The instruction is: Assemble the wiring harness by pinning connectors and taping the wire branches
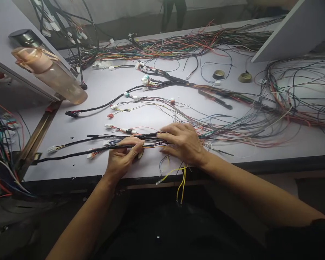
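My left hand pinches a black-wrapped cable between thumb and fingers; yellow and orange wires come out of its wrapped end. Just to the right, my right hand has its fingers curled over the wire bundle, partly hiding it. A second wrapped branch ends in a white connector. Behind the left hand lie small white connectors, and a tape roll is partly covered by that hand. Yellow wires hang over the table's front edge below my right hand.
Another wire harness lies farther back, with a black connector. Two tape rolls sit back right near a dark cutter-like tool. Loose wires spread at right. A bottle stands at left beside a wooden strip.
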The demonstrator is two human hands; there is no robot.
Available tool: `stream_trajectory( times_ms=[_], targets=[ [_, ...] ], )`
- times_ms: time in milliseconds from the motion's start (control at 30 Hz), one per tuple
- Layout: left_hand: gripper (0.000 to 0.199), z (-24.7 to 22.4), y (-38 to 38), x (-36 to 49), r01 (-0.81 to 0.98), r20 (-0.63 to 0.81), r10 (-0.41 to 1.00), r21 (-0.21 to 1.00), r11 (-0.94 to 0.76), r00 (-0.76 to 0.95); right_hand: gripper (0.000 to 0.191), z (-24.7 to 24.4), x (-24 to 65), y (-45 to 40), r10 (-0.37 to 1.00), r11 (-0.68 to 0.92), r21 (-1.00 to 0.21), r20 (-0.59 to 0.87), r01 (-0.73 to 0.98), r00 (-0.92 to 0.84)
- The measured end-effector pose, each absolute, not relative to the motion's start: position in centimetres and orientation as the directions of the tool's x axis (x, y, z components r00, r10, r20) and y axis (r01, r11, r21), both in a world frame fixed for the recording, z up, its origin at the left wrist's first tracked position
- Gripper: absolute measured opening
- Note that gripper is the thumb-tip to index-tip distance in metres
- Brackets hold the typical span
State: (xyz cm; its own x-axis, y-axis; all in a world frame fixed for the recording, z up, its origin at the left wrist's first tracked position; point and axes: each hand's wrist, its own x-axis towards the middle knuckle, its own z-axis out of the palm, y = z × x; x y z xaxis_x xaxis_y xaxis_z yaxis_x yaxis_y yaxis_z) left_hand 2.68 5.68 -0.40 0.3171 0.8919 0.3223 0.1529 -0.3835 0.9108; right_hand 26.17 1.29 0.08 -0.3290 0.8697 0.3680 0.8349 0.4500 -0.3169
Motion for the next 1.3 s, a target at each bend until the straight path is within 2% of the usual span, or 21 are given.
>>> stream_trajectory(
  times_ms=[67, 133, 200, 333, 467, 633, 767, 833, 933, 1000, 1067, 1167, 1233, 1300],
  targets=[
    [0.006, -0.5, 5.8, 2.7, 0.165, 0.308, 0.907, 0.917, -0.364, 0.288, 0.044, 0.6, 26.9, 0.3, 0.849, 0.474, -0.357, 0.428, 0.805, -0.311],
    [0.007, -0.4, 5.8, 2.7, 0.168, 0.278, 0.92, 0.928, -0.332, 0.277, 0.033, 1.3, 27.2, -0.8, 0.82, 0.523, -0.397, 0.476, 0.754, -0.318],
    [0.007, -0.3, 5.8, 2.8, 0.176, 0.269, 0.923, 0.93, -0.323, 0.275, 0.024, 1.7, 26.8, -1.8, 0.785, 0.585, -0.385, 0.489, 0.714, -0.38],
    [0.009, -0.4, 5.8, 2.7, 0.213, 0.258, 0.935, 0.926, -0.311, 0.244, 0.026, 1.4, 25.7, -3.2, 0.72, 0.689, -0.284, 0.371, 0.667, -0.586],
    [0.011, -0.8, 6.1, 2.6, 0.178, 0.219, 0.955, 0.95, -0.255, 0.199, 0.03, 1.2, 27.6, -4.8, 0.717, 0.696, -0.257, 0.287, 0.67, -0.635],
    [0.014, -1.0, 6.3, 2.5, 0.16, 0.198, 0.959, 0.96, -0.232, 0.202, 0.024, 2.0, 32.4, -7.0, 0.762, 0.643, -0.404, 0.252, 0.651, -0.596],
    [0.013, -1.0, 6.4, 2.5, 0.14, 0.217, 0.957, 0.959, -0.246, 0.194, 0.01, 1.9, 35.5, -8.3, 0.81, 0.576, -0.47, 0.214, 0.669, -0.547],
    [0.012, -1.0, 6.4, 2.5, 0.134, 0.227, 0.953, 0.957, -0.256, 0.199, 0.011, 2.0, 36.4, -8.7, 0.865, 0.476, -0.556, 0.157, 0.681, -0.476],
    [0.012, -1.1, 6.4, 2.5, 0.162, 0.23, 0.952, 0.951, -0.264, 0.203, 0.022, 2.5, 36.7, -8.9, 0.954, 0.246, -0.74, 0.072, 0.626, -0.29],
    [0.012, -1.1, 6.3, 2.5, 0.18, 0.225, 0.955, 0.949, -0.26, 0.195, 0.025, 3.0, 36.1, -8.4, 0.988, 0.132, -0.789, 0.055, 0.6, -0.145],
    [0.013, -1.1, 6.2, 2.5, 0.185, 0.231, 0.955, 0.946, -0.265, 0.184, 0.028, 3.6, 34.9, -7.3, 0.988, 0.151, -0.714, 0.103, 0.684, -0.112],
    [0.014, -1.2, 6.1, 2.5, 0.175, 0.243, 0.952, 0.945, -0.276, 0.187, 0.033, 4.2, 32.5, -4.9, 0.922, 0.388, -0.406, 0.174, 0.827, -0.347],
    [0.014, -1.2, 6.2, 2.5, 0.169, 0.247, 0.949, 0.945, -0.28, 0.194, 0.034, 4.2, 30.8, -3.3, 0.859, 0.512, -0.258, 0.159, 0.819, -0.487],
    [0.014, -1.2, 6.2, 2.5, 0.168, 0.26, 0.945, 0.941, -0.294, 0.2, 0.03, 3.9, 29.3, -2.0, 0.803, 0.595, -0.21, 0.122, 0.775, -0.584]
  ],
)
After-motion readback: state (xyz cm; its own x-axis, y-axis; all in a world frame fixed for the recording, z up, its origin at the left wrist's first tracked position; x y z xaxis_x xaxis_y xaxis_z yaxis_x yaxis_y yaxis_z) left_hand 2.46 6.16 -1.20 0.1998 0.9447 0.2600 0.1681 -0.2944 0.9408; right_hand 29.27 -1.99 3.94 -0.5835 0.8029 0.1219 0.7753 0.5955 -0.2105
